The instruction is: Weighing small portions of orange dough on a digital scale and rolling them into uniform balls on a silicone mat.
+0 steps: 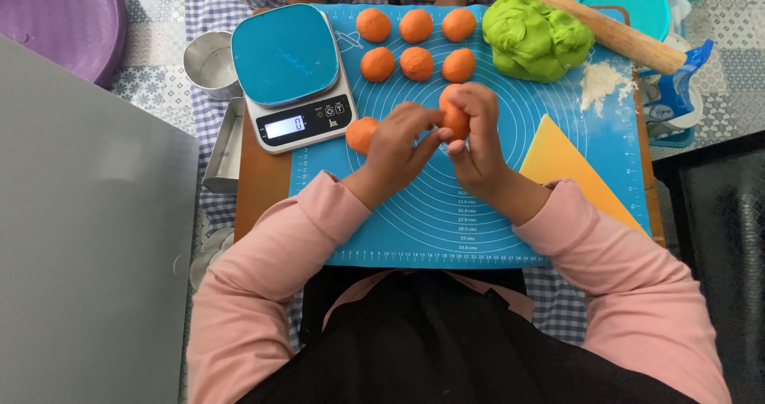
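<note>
My right hand (pixel 479 139) holds an orange dough ball (pixel 454 117) over the blue baking mat (pixel 478 213). My left hand (pixel 398 145) pinches the same ball with its fingertips. Another orange dough piece (pixel 360 134) lies on the mat just left of my left hand. Several orange balls (pixel 416 44) stand in two rows at the far end of the mat. A big lump of green dough (pixel 532 37) sits at the mat's far right.
A blue-topped digital scale (pixel 292 73) stands left of the mat, with a round metal cup (pixel 209 63) and a metal tray (pixel 225 145) beside it. A yellow scraper (pixel 562 165), flour (pixel 599 81), a wooden rolling pin (pixel 610 29) and teal lids (pixel 629 1) are on the right.
</note>
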